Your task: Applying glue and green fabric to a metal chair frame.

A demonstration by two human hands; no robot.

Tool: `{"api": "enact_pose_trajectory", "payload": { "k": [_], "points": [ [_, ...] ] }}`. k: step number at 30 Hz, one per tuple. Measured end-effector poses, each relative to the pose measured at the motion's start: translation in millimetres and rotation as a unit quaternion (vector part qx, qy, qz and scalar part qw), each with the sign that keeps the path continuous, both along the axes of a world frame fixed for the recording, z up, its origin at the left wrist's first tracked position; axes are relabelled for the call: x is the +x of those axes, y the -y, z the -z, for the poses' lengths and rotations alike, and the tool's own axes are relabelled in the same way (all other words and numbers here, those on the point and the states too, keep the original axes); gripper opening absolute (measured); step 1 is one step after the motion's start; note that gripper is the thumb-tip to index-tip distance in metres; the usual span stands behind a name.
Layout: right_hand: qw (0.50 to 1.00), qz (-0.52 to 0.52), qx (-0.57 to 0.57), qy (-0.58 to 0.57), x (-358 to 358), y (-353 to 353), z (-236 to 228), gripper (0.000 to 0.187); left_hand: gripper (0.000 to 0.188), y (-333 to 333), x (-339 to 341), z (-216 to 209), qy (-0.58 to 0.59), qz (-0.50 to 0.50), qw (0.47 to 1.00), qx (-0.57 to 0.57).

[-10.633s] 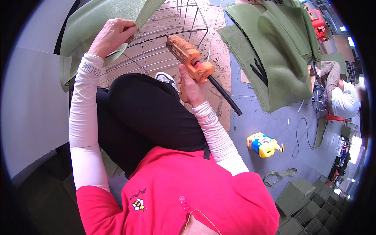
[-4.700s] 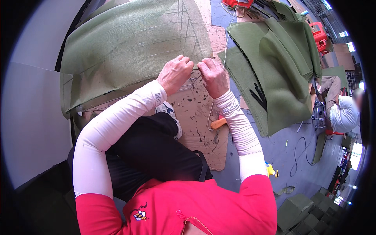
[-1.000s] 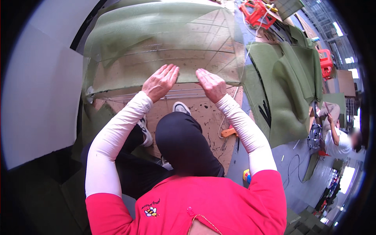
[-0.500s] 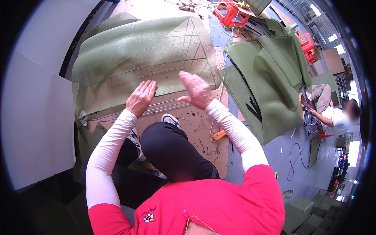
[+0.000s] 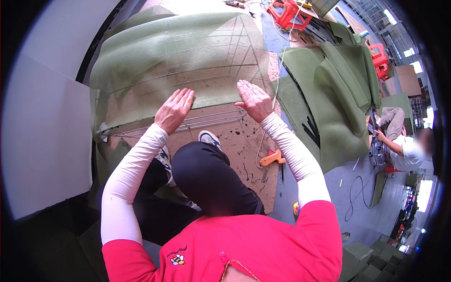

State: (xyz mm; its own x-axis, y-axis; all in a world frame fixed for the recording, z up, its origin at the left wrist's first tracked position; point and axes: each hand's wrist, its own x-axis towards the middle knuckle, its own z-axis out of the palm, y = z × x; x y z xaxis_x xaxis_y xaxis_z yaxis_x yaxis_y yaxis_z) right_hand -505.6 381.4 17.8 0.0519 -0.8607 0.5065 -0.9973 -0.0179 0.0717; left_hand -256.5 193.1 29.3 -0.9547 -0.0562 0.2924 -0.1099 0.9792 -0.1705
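Observation:
A sheer green mesh sheet point(image 5: 141, 61) lies draped over a metal wire frame point(image 5: 206, 123), whose rods show through it and stick out along the near edge. Flat on the mesh near that edge rests my left hand point(image 5: 174, 109), fingers stretched out and holding nothing. My right hand point(image 5: 255, 99) lies on the mesh's near right part, its fingers extended and the thumb apart. Between the hands the edge of the mesh runs nearly straight. Beneath the frame is a brown board point(image 5: 235, 164) with dark smears.
An orange-handled tool point(image 5: 272, 158) lies on the board by my right forearm. Piled green mesh sheets point(image 5: 329, 98) with black strips spread to the right. Red stools point(image 5: 287, 14) stand farther back. A co-worker point(image 5: 404, 145) sits at the far right; a pale panel point(image 5: 51, 131) rises at left.
My right hand has come down onto the mesh and moved to the right. My left hand stays on the mesh, slightly farther right. The whole view has shifted a little.

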Motion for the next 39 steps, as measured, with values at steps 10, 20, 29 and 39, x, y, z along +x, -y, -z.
{"api": "enact_pose_trajectory", "payload": {
  "k": [10, 20, 29, 39],
  "points": [
    [0.999, 0.02, 0.036, 0.023, 9, 0, -12, 0.07, 0.046, 1, 2, 2, 0.001, -0.006, 1.0, -0.018],
    [0.996, -0.09, 0.016, -0.018, 76, 52, -16, 0.07, 0.044, 0, 2, 3, -0.004, -0.004, 1.0, -0.014],
    [0.994, -0.109, 0.034, -0.002, 78, 62, -3, 0.042, 0.048, -1, 3, -1, -0.01, -0.018, 1.0, 0.001],
    [0.993, -0.114, 0.027, -0.007, 78, 60, -6, 0.04, 0.072, 25, 38, -17, 0.027, 0.018, 0.998, 0.062]
  ]
}}
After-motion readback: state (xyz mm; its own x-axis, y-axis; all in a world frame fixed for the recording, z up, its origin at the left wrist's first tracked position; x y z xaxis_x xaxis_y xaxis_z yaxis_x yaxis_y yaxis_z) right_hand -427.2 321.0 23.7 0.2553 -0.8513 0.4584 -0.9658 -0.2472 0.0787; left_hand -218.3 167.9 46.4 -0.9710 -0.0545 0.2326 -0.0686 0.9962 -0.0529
